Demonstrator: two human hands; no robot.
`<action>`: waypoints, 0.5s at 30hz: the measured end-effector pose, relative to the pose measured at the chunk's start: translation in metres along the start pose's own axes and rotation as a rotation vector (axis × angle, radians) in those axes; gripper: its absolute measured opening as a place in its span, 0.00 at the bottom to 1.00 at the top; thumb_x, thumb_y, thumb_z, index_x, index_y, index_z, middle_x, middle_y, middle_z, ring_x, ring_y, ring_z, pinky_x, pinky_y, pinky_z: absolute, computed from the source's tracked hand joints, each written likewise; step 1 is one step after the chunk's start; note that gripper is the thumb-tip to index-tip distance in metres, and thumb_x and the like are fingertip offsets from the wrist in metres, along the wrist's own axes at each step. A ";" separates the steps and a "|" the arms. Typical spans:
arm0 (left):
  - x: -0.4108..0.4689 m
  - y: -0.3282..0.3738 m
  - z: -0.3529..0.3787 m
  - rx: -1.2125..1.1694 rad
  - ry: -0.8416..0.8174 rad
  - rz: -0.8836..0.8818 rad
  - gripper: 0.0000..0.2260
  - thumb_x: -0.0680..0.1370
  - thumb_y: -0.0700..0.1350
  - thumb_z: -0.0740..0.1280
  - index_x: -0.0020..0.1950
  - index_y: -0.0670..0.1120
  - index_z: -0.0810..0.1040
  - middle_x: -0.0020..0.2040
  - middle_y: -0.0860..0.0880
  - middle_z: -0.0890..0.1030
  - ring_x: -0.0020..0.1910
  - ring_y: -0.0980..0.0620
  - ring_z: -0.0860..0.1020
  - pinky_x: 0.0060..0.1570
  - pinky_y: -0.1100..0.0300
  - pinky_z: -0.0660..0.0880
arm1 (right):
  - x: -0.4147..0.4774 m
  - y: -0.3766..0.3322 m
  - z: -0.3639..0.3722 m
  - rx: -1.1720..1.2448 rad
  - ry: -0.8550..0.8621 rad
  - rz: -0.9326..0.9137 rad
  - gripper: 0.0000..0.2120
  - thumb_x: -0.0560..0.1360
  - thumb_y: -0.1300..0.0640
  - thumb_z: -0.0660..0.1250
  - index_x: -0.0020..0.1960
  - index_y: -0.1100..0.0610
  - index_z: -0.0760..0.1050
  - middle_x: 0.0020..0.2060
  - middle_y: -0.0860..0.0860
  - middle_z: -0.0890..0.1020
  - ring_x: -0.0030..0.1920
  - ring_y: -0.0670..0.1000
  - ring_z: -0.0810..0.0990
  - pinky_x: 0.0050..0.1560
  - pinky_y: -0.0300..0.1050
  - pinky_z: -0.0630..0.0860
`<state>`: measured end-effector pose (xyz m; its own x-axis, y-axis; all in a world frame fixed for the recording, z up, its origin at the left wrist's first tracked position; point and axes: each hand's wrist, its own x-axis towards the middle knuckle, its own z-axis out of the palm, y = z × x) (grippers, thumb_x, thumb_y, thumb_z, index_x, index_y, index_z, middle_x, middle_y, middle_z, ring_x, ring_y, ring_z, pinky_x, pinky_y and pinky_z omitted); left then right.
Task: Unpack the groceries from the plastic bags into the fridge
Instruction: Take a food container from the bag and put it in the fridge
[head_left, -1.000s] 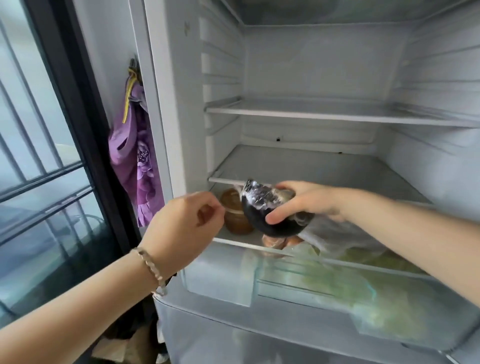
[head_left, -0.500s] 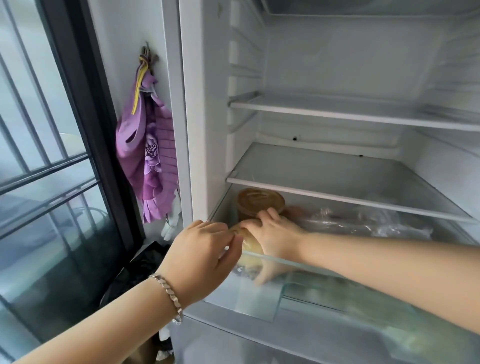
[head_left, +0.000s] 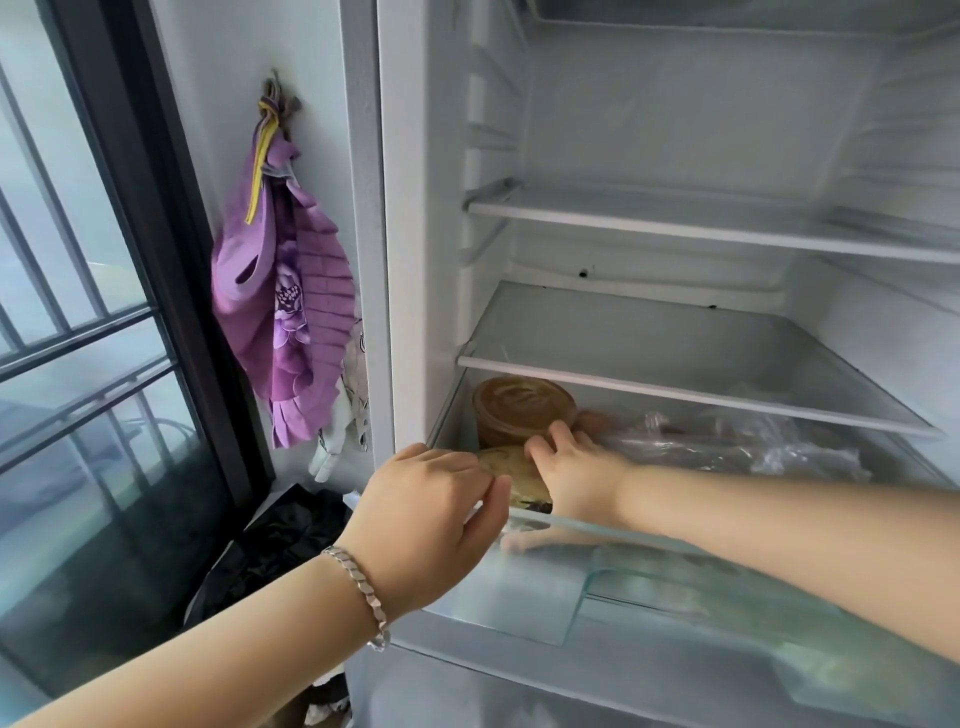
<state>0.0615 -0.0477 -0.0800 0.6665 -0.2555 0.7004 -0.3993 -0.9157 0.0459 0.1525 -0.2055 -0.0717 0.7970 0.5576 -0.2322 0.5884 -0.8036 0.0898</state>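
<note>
The fridge stands open, and its lowest glass shelf (head_left: 670, 545) holds a brown lidded tub (head_left: 519, 408) at the back left. A clear plastic bag of food (head_left: 737, 441) lies to the right of the tub. My right hand (head_left: 571, 467) reaches onto this shelf. Its fingers curl over a film-wrapped item (head_left: 506, 465) just in front of the tub. My left hand (head_left: 431, 525) hovers at the shelf's front left corner with fingers loosely curled. It holds nothing that I can see.
Two upper shelves (head_left: 675, 384) are bare. Below the hands is a glass-covered crisper drawer (head_left: 779, 649) with green produce. A purple cloth (head_left: 291, 322) hangs on the wall left of the fridge. A black bag (head_left: 280, 540) lies on the floor, by a barred window (head_left: 78, 364).
My right hand has carried the dark wrapped item from in front of the shelf down onto it beside the tub. The left hand has followed to the shelf's front edge.
</note>
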 end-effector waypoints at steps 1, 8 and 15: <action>0.000 0.000 0.000 -0.004 -0.013 0.003 0.18 0.76 0.47 0.57 0.25 0.47 0.65 0.23 0.53 0.67 0.22 0.52 0.66 0.28 0.63 0.61 | -0.001 0.000 -0.002 -0.025 -0.026 0.001 0.47 0.65 0.27 0.64 0.71 0.58 0.57 0.65 0.57 0.62 0.66 0.60 0.63 0.67 0.54 0.64; 0.003 -0.008 -0.002 -0.038 -0.130 0.009 0.18 0.75 0.49 0.57 0.25 0.48 0.65 0.22 0.53 0.67 0.21 0.52 0.67 0.31 0.67 0.61 | -0.015 0.004 -0.043 0.175 0.113 -0.039 0.20 0.74 0.41 0.64 0.60 0.51 0.72 0.54 0.47 0.78 0.51 0.48 0.74 0.48 0.43 0.71; 0.015 -0.002 -0.017 -0.396 -0.259 -0.290 0.07 0.77 0.40 0.63 0.48 0.42 0.81 0.45 0.53 0.74 0.41 0.57 0.74 0.46 0.72 0.69 | -0.031 -0.003 -0.068 0.285 0.249 -0.097 0.08 0.74 0.47 0.66 0.49 0.50 0.78 0.41 0.44 0.77 0.45 0.47 0.75 0.47 0.42 0.73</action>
<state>0.0615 -0.0448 -0.0573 0.8974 -0.1239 0.4235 -0.3494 -0.7858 0.5103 0.1354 -0.2064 0.0009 0.7686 0.6395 0.0190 0.6294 -0.7505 -0.2015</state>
